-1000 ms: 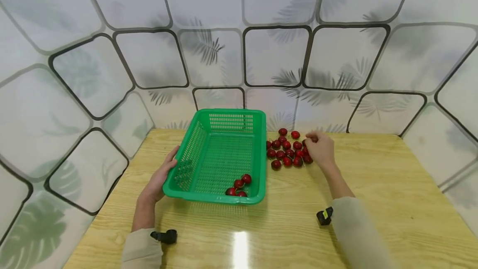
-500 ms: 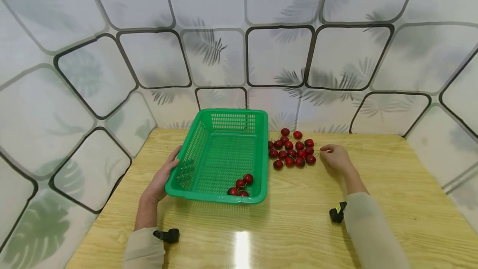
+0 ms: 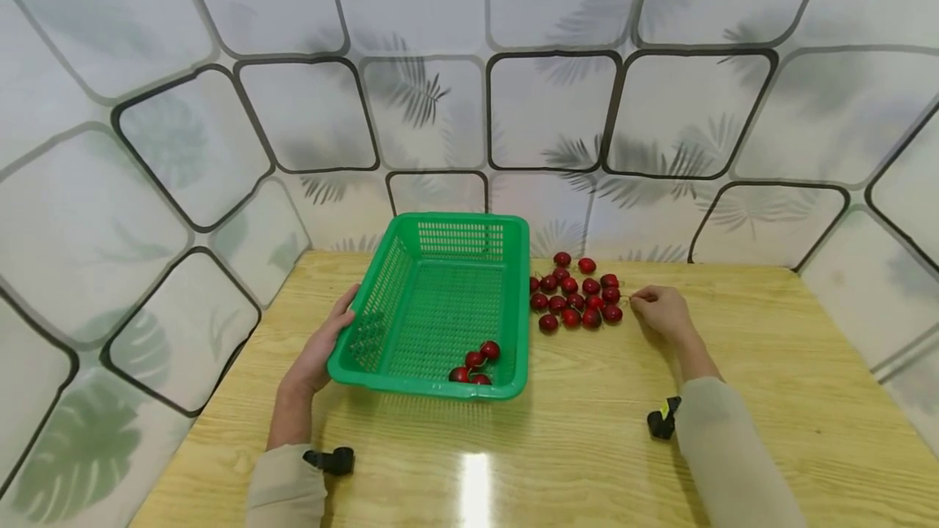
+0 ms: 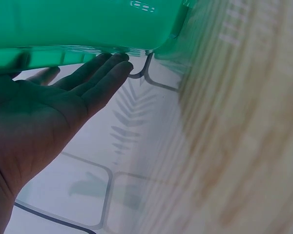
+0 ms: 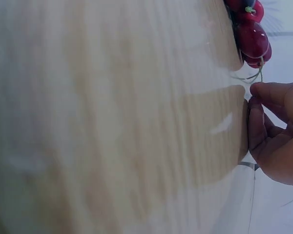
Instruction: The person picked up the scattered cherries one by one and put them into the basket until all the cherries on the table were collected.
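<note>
Tabletop (image 3: 572,446): basket (image 3: 429,387) has four cherries (image 3: 490,350), bigger pile (image 3: 575,302) waits right of it; right fingers (image 5: 266,90) pinch a stem (image 5: 261,73), left fingers (image 4: 105,87) straight.

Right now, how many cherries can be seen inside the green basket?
4, all toward the near right corner of the basket: the farthest cherry, the next cherry nearer and left, the leftmost cherry and the nearest cherry by the near rim, which may hide others.

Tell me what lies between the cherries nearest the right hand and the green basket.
Other cherries lie on the table between them, then the raised side of the basket. Nothing visible blocks the right hand from the nearest cherries.
</note>
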